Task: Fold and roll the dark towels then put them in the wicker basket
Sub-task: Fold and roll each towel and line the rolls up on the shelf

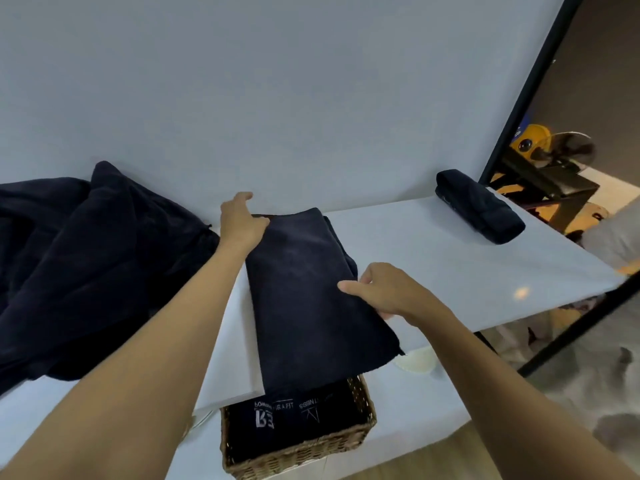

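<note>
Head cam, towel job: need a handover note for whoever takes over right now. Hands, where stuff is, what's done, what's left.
Left hand: touches the far-left corner of the folded towel; grip unclear.
Right hand: pinches that towel's right edge.
Where: it lies flat on the white table, with its near end overhanging the wicker basket below.
Done: dark towels are in the basket; one rolled towel sits far right on the table.
Left: roll this one, basket both, then do the unfolded pile on the left.
</note>
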